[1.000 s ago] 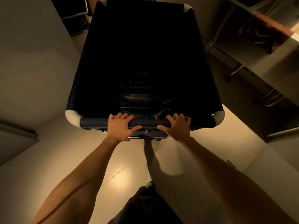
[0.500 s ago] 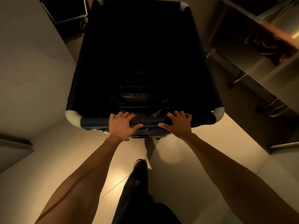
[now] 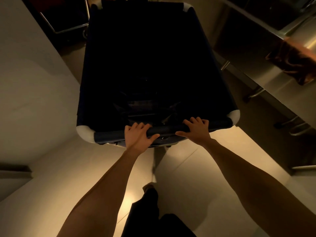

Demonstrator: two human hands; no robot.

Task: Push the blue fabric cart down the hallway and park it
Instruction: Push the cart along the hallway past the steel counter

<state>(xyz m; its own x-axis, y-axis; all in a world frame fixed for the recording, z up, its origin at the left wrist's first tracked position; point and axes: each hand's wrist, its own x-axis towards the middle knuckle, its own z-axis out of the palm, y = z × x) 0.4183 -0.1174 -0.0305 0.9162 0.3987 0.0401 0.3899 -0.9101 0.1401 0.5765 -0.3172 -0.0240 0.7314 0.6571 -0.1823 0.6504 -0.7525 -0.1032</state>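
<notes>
The blue fabric cart [image 3: 220, 82] fills the upper middle of the head view, a deep dark bin with white rounded corners. Its inside is almost black, with some dark folded fabric low down. My left hand [image 3: 136, 137] grips the padded near rail [image 3: 109, 135] left of centre. My right hand [image 3: 196, 130] grips the same rail right of centre. Both arms reach forward. The cart sits slightly rotated, its right near corner farther from me than its left.
A pale wall [image 3: 30, 93] runs close along the cart's left side. Steel tables [image 3: 277, 93] with thin legs line the right, and a brown cloth [image 3: 294, 64] hangs over one edge. Another metal-framed cart [image 3: 68, 23] stands ahead at the far left. My dark-trousered leg [image 3: 145, 207] steps on the glossy floor.
The cart has rolled forward down the hallway and turned slightly. The steel tables have slid back on the right, and my leg has swung forward. Both hands keep their grip.
</notes>
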